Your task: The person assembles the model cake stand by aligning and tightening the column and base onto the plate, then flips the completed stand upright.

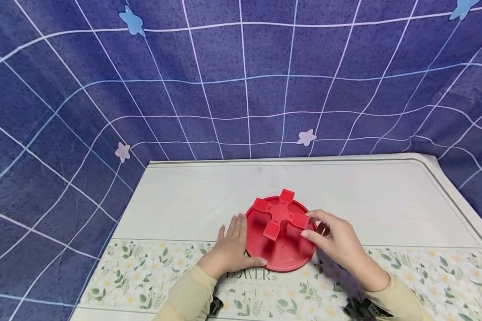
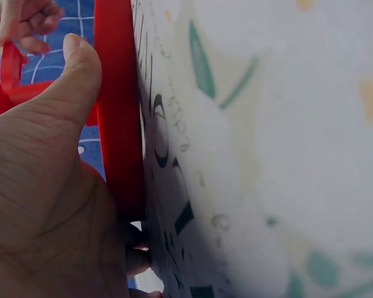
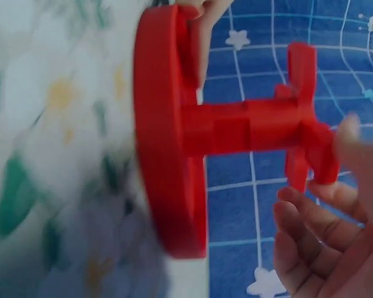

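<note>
A red round base with a raised rim lies on the table. From its middle rises a red post, topped by a red cross-shaped piece with several square-ended arms. My left hand rests against the base's left edge, fingers straight and thumb laid along the front rim. My right hand pinches the right-hand arm of the cross between thumb and fingers. In the right wrist view the post stands square to the base, and the right fingertips are at the arm's end.
The table has a white cover with a floral printed band along the near side. A blue curtain with white grid lines and stars hangs behind the table and at its sides.
</note>
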A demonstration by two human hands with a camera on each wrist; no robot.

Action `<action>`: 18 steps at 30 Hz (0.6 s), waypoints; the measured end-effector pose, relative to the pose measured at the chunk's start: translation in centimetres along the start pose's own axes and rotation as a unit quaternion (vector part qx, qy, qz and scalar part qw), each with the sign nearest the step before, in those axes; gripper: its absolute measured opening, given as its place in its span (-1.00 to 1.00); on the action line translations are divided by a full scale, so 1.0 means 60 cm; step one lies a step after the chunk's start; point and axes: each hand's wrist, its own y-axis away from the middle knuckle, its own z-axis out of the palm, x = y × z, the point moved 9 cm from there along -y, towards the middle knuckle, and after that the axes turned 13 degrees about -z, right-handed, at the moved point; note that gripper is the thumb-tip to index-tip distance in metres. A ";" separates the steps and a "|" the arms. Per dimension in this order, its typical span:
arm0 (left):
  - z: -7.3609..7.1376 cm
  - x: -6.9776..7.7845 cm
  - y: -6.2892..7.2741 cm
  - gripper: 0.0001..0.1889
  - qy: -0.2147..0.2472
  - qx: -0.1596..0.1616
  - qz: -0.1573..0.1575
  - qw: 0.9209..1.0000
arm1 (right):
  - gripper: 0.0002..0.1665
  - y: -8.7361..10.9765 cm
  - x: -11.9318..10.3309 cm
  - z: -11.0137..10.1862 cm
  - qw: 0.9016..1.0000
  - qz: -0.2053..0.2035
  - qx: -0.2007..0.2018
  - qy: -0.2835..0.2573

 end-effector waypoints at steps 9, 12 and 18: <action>-0.018 -0.010 0.005 0.37 0.074 0.000 0.046 0.996 | 0.26 0.034 0.046 0.045 0.987 0.018 -0.158 0.018; -0.025 -0.010 0.005 0.37 0.098 0.010 0.073 0.993 | 0.45 0.041 0.052 0.063 0.979 0.007 -0.204 -0.007; -0.031 -0.004 0.001 0.30 0.070 0.053 0.101 0.991 | 0.54 0.039 0.066 0.071 0.976 0.023 -0.214 0.009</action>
